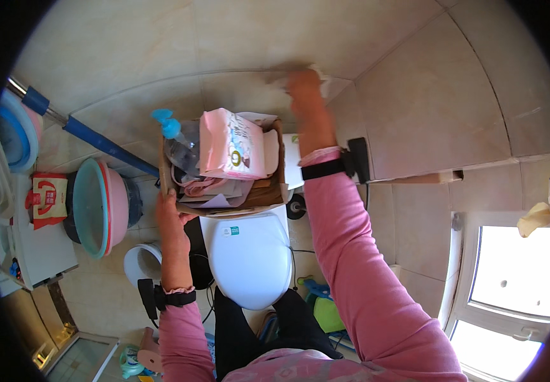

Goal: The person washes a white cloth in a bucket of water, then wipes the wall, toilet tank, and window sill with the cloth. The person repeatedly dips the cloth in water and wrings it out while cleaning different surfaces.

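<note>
My left hand (pixel 172 224) grips the near left corner of an open cardboard box (pixel 229 210) above the toilet. In the box are a pink pack of tissues or pads (pixel 234 145), a clear pump bottle (pixel 182 152) with a blue pump head, a pink strap (pixel 203 185) and some papers. Up at the tiled wall (pixel 251 90), close to the corner, my right hand (pixel 305 88) is blurred. A whitish cloth or tissue (pixel 325 82) shows at its edge, seemingly pressed to the tiles. The closed white toilet lid (pixel 251 260) lies below the box.
A blue-sleeved pole (pixel 108 146) leans at left, by stacked basins (pixel 94 207) and a red-and-white bag (pixel 49 199). A white bucket (pixel 142 263) stands beside the toilet. On the right are a tiled ledge (pixel 418 177) and a bright window (pixel 513 272). Cables (pixel 295 267) hang near the toilet.
</note>
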The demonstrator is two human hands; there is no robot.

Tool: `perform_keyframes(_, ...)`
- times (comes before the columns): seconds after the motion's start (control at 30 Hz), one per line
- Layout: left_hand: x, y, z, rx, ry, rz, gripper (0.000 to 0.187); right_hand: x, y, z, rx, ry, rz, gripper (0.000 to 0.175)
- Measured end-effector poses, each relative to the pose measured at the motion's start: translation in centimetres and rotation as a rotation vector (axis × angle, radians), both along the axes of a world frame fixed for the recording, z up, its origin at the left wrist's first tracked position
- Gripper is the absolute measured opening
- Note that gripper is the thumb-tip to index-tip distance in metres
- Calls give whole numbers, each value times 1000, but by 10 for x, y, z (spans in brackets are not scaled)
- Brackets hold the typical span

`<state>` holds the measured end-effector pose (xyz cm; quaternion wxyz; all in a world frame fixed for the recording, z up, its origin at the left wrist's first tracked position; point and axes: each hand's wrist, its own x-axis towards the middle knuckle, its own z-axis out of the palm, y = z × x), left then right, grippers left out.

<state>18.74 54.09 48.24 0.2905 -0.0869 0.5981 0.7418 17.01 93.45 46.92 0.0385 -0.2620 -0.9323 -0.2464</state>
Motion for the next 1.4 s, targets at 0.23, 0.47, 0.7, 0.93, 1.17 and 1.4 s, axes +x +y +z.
perform_keyframes(0.23,-2,0,0,-11,-11,-19,34,-19,-47,13,-784,517,-213,10)
perform_keyframes(0.47,0,-1,4,-19,8,-23,35,50,13,32,54,72,-194,18)
perform_keyframes(0.7,-1,1,1,-38,16,-26,36,-30,-69,37,-313,167,88,19)
perform_keyframes(0.93,-2,1,1,-24,-19,-12,36,-12,-71,45,-101,188,18,10)
perform_keyframes(1.17,-1,1,2,-18,4,-25,41,82,78,65,-202,-242,-273,19)
perform_keyframes(1.4,0,3,8,-19,28,-73,47,-56,-18,-33,-381,218,12,21)
